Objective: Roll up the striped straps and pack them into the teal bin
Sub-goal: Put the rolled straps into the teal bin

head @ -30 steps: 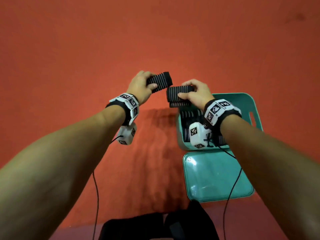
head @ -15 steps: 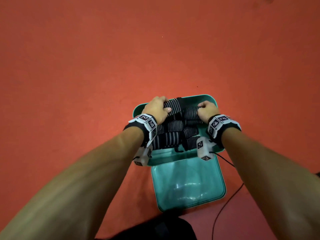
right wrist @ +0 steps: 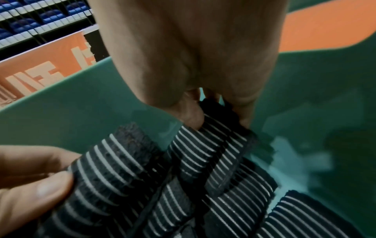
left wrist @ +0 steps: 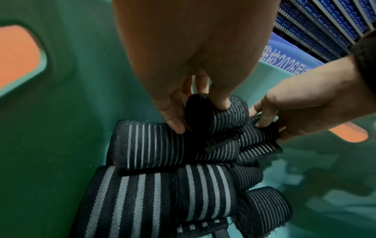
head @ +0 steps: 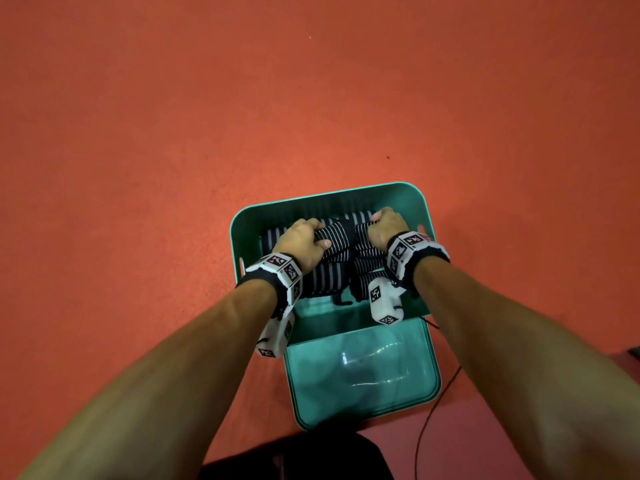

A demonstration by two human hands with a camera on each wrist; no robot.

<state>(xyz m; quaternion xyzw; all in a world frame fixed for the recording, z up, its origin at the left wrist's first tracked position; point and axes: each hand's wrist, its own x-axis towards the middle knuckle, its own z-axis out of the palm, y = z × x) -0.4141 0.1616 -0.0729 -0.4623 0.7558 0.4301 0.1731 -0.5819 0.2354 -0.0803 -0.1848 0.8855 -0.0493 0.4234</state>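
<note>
Hands (head: pixel 304 242) pushed rolls (head: pixel 337 233) deeper

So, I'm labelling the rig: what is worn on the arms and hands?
Both forearms are bare, no sleeves or gloves. Each wrist has a black band carrying white blocks with black square markers; a white camera box hangs below each. A thin black cable trails away.

Bare forearms; each wrist wears a black band (head: pixel 430 255) carrying white blocks (head: pixel 383 299) (printed with black-and-white square markers), thin black cables (head: pixel 437 400) trailing.
</note>
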